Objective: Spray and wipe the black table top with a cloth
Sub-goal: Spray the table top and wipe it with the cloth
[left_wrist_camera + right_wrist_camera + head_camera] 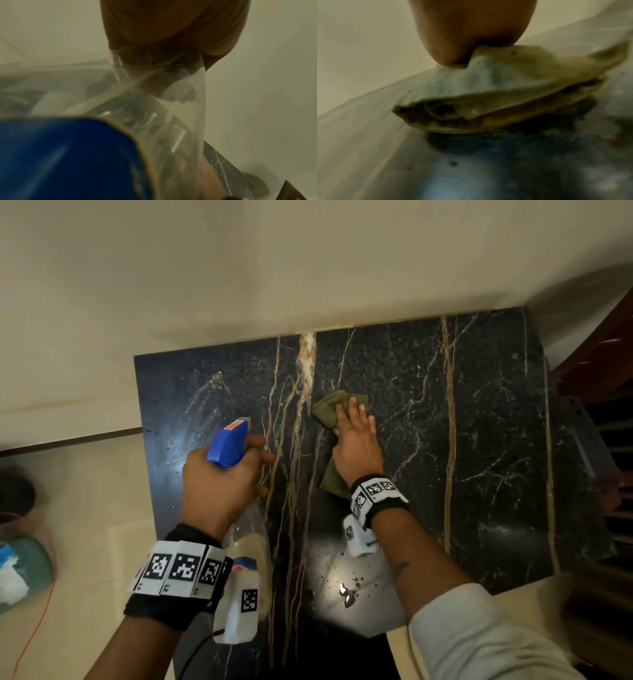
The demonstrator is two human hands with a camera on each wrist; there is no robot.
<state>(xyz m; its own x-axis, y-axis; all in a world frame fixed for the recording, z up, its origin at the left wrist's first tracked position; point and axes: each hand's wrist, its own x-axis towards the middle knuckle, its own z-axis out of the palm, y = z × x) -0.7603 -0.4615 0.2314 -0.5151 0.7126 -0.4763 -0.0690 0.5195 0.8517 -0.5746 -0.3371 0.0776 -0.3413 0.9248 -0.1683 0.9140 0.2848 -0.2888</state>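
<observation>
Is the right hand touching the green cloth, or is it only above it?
Touching. In the head view the right hand lies flat on the green cloth, fingers spread over it. The right wrist view shows the hand pressing on the cloth with no gap.

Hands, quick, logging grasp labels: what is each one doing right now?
Left hand: grips the spray bottle, fingers curled round its neck.
Right hand: open, fingers flat, pressing the green cloth on the table top.

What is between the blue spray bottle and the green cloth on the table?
In the head view, only bare black marble table top with brown-gold veins lies between the spray bottle and the green cloth.
</observation>
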